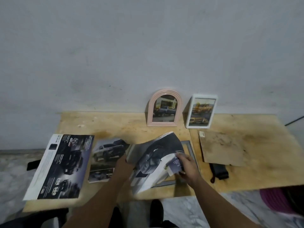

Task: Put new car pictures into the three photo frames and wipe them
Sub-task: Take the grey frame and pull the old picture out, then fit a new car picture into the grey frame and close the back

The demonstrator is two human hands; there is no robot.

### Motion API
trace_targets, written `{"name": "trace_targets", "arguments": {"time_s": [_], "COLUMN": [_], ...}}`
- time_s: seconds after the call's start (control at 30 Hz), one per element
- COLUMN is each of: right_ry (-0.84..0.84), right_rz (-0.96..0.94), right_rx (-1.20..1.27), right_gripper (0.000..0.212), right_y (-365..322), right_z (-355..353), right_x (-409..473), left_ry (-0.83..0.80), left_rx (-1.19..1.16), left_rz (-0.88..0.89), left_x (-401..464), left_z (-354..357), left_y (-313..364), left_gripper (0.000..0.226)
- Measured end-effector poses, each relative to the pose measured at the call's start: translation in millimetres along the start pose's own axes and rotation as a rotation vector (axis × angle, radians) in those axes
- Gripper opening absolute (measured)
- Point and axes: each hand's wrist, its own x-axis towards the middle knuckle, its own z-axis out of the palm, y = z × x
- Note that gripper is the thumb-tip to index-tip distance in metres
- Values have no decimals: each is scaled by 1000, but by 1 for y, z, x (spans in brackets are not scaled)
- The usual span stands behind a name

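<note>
A pink arched photo frame (165, 108) and a white rectangular frame (201, 111) lean upright against the wall, each with a car picture inside. A grey rectangular frame (188, 146) lies flat on the table, mostly hidden under a car brochure page (152, 159). My right hand (187, 167) grips the folded right edge of that page. My left hand (120, 165) rests on the left part of the page, its fingers hidden beneath it. Another car picture (105, 155) lies to the left, and a big dark car poster (60, 165) sits at the far left.
A brown backing board (222, 147) lies flat on the right of the wooden table (115, 127), with a black object (219, 171) just below it. Something pink (276, 201) sits below the table's right edge. The wall stands directly behind the frames.
</note>
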Motion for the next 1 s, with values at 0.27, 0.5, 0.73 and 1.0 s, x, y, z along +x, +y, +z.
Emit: {"name": "trace_targets", "arguments": {"time_s": [0.27, 0.5, 0.73, 1.0], "right_ry": [230, 259, 197, 0], "right_rz": [-21, -122, -328, -391], "right_rx": [-280, -576, -936, -1426], "right_gripper": [11, 21, 29, 65], "right_y": [27, 32, 29, 35], "right_z": [-95, -110, -116, -117], "right_x": [40, 57, 64, 75], "left_ry": [155, 47, 19, 13], "left_rx": [287, 622, 709, 766], "left_rz": [70, 22, 20, 0], "left_x": [13, 7, 5, 4], "left_z": [72, 91, 99, 104], "left_y": [-16, -41, -53, -44], "left_gripper": [40, 79, 83, 81]}}
